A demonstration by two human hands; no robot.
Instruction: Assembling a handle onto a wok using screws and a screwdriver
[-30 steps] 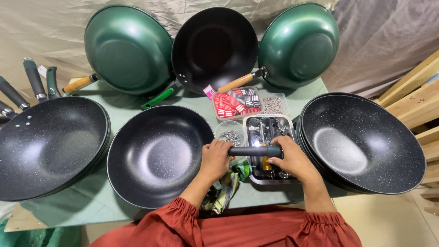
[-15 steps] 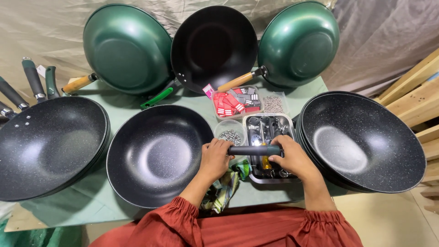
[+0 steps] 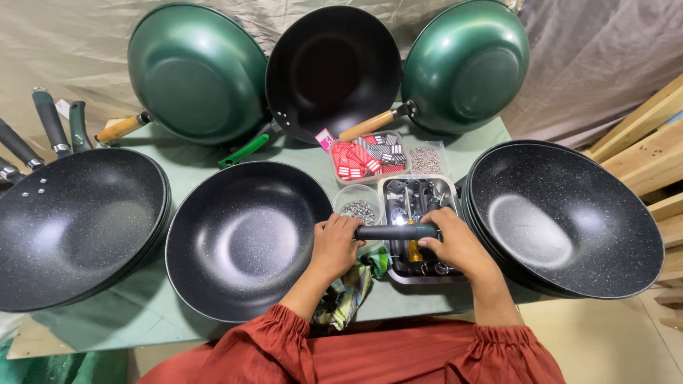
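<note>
Handle (image 3: 395, 232) held level by both hands, hemmed between wok rims.

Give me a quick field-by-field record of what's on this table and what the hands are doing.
left hand: grips the near end of the black pan handle
right hand: grips the handle's far end
black wok: handle meets its rim
metal tray: under the handle, holds tools and parts
round tub of screws: beside the tray
green woks: propped up at the back
table: green cover
</note>
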